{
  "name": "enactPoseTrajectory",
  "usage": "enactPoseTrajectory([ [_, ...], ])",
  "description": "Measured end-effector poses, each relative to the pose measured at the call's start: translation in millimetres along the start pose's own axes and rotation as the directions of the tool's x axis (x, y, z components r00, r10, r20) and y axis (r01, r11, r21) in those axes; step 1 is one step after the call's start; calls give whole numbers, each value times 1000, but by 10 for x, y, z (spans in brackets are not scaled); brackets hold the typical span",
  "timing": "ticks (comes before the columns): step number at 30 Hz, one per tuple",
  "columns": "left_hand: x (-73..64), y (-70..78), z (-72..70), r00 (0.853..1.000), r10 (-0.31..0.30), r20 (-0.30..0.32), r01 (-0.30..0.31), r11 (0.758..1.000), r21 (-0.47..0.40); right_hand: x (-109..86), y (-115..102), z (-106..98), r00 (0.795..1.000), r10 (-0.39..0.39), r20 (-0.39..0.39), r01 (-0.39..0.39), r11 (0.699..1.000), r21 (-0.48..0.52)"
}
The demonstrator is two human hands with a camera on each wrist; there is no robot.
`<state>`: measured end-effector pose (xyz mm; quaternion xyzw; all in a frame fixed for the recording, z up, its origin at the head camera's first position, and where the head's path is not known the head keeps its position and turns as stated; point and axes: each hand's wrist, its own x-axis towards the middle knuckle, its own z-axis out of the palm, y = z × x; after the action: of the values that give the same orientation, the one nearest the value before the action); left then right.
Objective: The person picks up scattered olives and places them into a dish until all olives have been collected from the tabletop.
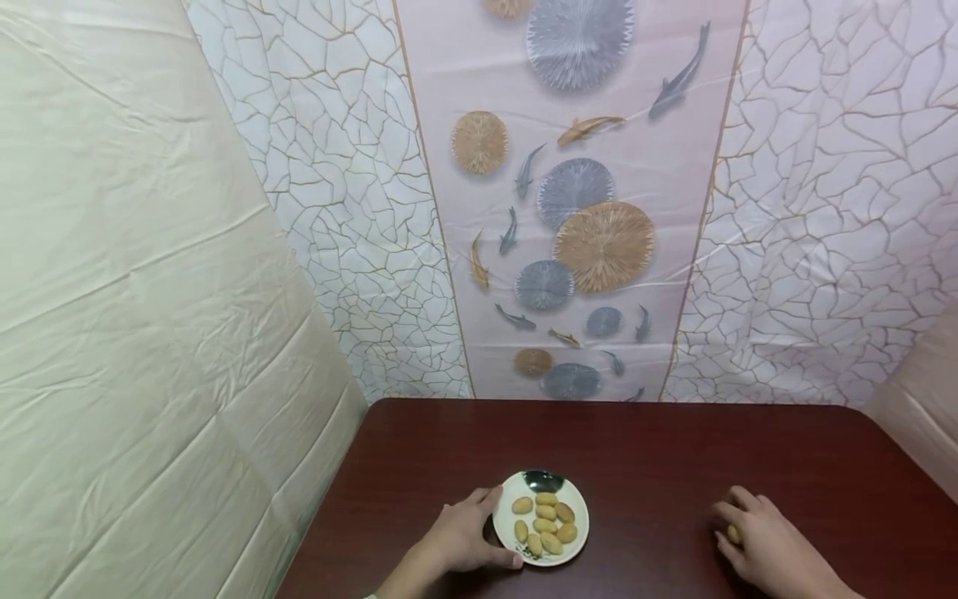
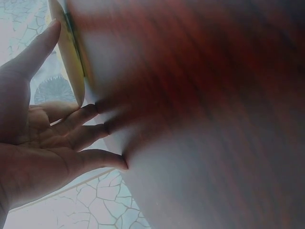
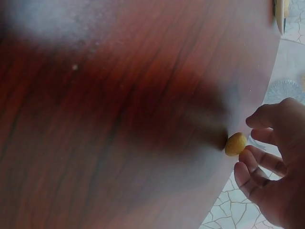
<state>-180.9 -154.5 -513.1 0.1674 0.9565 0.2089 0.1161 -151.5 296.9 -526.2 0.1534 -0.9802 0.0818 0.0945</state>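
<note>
A round white plate [image 1: 580, 545] with a dark patch at its far rim stands on the table. Several small yellow-brown oval pieces [image 1: 546, 513], like nuts or tiny potatoes, lie on it. My left hand [image 1: 467, 532] holds the plate's left side, thumb on the near rim and index finger at the edge farther back. In the left wrist view, the other fingertips [image 2: 125, 164] reach down to the tabletop. Over on the right, my right hand [image 1: 759, 537] is around a single yellow oval piece [image 3: 236, 144] on the table. Its fingertips are right at the piece, with the thumb apart.
The dark red-brown wooden table [image 1: 636, 449] has rounded far corners. Behind it hangs a patterned cloth [image 1: 599, 316] with fish and round motifs. Pale cloth [image 1: 150, 333] closes off the left side, and more cloth [image 1: 924, 399] hangs at the right.
</note>
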Motion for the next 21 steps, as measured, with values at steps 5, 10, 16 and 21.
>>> enactPoseTrajectory([
  [5,-1,7,12,1000,0,2,0,1000,-5,-4,73,-12,998,24,61,-24,1000,-1],
  [10,-4,15,2,1000,-5,17,5,1000,-5,-22,194,-10,989,51,137,-54,998,17],
  [16,-25,15,-17,1000,-1,-4,1,1000,-5,26,50,10,998,28,50,-30,999,32],
  [21,-25,21,-26,1000,4,-9,-4,1000,-10,128,-290,42,993,-57,-102,58,998,10],
])
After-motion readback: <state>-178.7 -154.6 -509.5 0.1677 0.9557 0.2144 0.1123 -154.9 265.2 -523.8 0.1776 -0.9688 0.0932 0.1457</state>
